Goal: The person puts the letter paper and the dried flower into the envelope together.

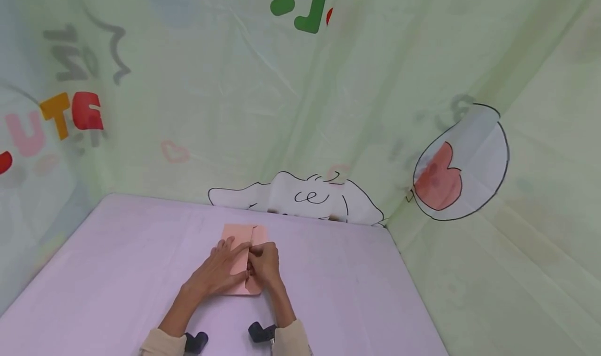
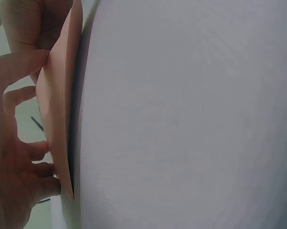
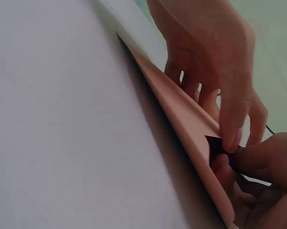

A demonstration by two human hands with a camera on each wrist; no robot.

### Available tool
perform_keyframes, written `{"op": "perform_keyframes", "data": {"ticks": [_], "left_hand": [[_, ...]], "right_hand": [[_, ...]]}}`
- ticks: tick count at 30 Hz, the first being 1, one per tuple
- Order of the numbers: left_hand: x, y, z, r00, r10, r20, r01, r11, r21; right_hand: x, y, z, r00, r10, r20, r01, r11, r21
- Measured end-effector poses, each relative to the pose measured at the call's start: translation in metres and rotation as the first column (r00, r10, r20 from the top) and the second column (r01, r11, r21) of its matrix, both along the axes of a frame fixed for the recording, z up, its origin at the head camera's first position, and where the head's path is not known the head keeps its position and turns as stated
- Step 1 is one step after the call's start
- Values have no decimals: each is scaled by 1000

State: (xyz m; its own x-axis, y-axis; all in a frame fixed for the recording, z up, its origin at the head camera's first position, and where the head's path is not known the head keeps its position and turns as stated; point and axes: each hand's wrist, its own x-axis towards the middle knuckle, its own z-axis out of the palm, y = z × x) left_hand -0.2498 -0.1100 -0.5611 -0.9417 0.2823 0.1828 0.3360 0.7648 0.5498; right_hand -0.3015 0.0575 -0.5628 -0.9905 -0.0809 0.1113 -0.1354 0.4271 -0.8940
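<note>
A pink paper envelope (image 1: 238, 234) lies on the table, its long flap edge running up its right part. My left hand (image 1: 217, 268) rests on it from the left, fingers spread, thumb and forefinger at the flap edge. From the right, my right hand (image 1: 265, 265) has its fingers curled and pinches that edge. In the right wrist view, the envelope (image 3: 181, 114) gapes at a dark opening, where the right hand's fingertips (image 3: 221, 162) reach in and the left thumb touches the rim. Seen in the left wrist view, the envelope (image 2: 55, 105) stands slightly off flat along its near edge.
The table (image 1: 117, 272) has a pale lilac cover. Behind and beside it hangs a light green curtain (image 1: 225, 110) with printed letters and cartoon shapes. Near each sleeve is a black wrist device (image 1: 261, 332), close over the table's near part.
</note>
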Motion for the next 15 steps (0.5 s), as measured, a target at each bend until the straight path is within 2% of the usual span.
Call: {"op": "perform_keyframes", "data": {"ticks": [4, 7, 12, 15], "left_hand": [[-1, -1, 0, 1000, -3, 5, 3, 1000, -5], [-1, -3, 0, 1000, -7, 19, 7, 1000, -12], [0, -6, -2, 1000, -2, 21, 3, 1000, -25], [1, -7, -2, 1000, 7, 23, -6, 999, -35]], "right_hand": [[1, 5, 5, 997, 50, 66, -45, 997, -66], [4, 11, 10, 998, 51, 33, -49, 998, -48], [7, 28, 21, 996, -19, -86, 27, 996, 90], [5, 40, 26, 989, -72, -126, 94, 979, 183]]}}
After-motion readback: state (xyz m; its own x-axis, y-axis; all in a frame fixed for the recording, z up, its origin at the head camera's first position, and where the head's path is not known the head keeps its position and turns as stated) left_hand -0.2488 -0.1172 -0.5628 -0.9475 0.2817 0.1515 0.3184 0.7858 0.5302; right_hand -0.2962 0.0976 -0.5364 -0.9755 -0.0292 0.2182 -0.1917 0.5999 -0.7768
